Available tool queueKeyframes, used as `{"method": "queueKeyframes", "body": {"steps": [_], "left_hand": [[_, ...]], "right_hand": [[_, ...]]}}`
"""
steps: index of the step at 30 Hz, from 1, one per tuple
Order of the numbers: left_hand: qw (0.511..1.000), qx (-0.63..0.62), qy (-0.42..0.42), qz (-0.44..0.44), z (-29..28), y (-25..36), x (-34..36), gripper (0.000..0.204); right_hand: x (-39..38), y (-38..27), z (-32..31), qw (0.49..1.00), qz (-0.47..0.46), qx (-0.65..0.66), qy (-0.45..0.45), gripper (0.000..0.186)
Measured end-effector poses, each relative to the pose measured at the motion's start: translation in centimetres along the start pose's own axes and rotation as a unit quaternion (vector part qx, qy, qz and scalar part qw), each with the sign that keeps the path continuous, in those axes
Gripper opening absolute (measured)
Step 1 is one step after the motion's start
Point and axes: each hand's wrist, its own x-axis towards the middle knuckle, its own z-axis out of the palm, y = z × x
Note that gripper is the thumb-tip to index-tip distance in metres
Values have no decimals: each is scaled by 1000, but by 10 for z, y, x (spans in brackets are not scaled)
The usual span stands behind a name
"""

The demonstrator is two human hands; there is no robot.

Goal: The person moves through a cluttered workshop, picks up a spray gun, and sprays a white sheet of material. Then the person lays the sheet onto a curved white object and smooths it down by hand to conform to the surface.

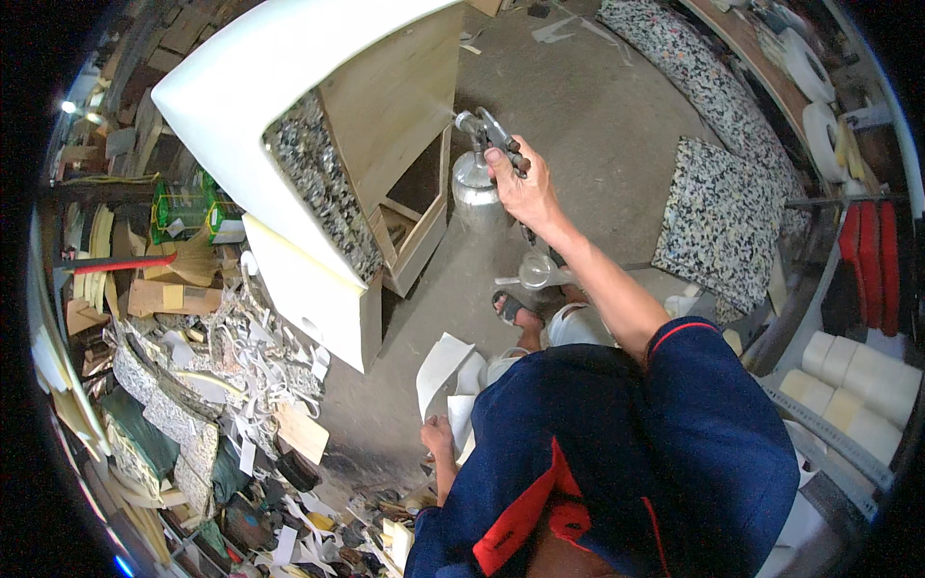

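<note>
Right hand's wrapped round a spray gun just beside the wooden frame's edge, floor stretching past; left hand pinches white sheet. Metal cup's contents? Hidden.

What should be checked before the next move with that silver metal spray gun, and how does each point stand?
1. Silver metal spray gun gripped in the right hand: ok.
2. Nozzle facing the white-padded, pale wooden frame: ok.
3. Curved white sheet held in the left hand: ok.
4. Enough liquid in the gun's cup: cannot tell; its metal is opaque.
5. Closed footwear: not ok; a dark open sandal shows.
6. Scraps tidied: not ok; a tangled grey-white scrap heap lies leftward.
</note>
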Motion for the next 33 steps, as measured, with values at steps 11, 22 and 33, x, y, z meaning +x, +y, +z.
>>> {"method": "queueKeyframes", "body": {"steps": [11, 22, 33], "left_hand": [[999, 41, 25, 21, -5, 28, -17, 48], [1000, -6, 14, 8, 12, 48, -16, 46], [998, -48, 34, 7, 24, 54, -15, 48]], "right_hand": [[66, 44, -26, 997, 33, 3, 72, 50], [93, 30, -59, 987, 118, 108, 28, 44], [134, 34, -78, 997, 24, -40, 55, 57]]}}
